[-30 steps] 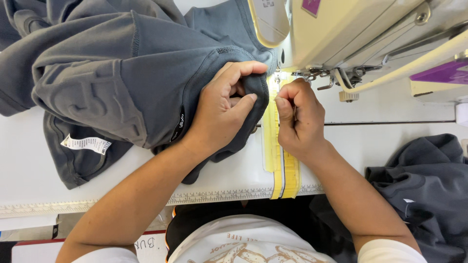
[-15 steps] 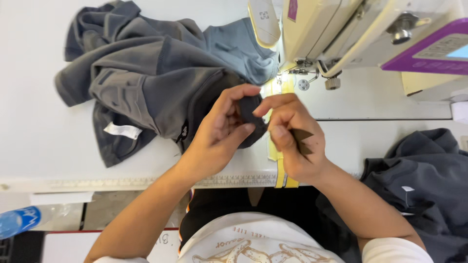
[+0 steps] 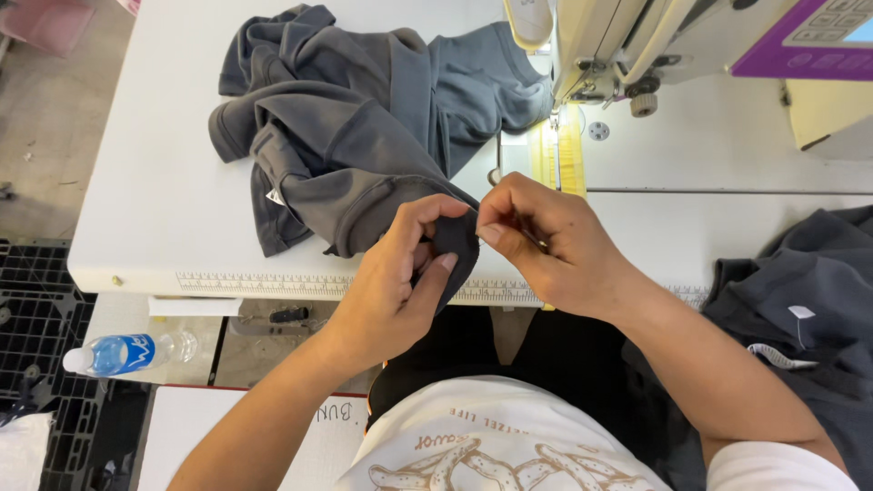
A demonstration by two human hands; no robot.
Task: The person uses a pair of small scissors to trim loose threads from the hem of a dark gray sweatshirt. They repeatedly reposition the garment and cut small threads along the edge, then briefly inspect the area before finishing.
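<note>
Grey garment (image 3: 364, 155) edge pinched between both hands (image 3: 473, 250).

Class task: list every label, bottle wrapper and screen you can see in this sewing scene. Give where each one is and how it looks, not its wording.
Small white tag: on the grey garment, table left.
White tag: on the dark garment pile, right.
Bottle label: blue and white, below the table, left.
Control panel: purple, on the sewing machine, top right.
</note>
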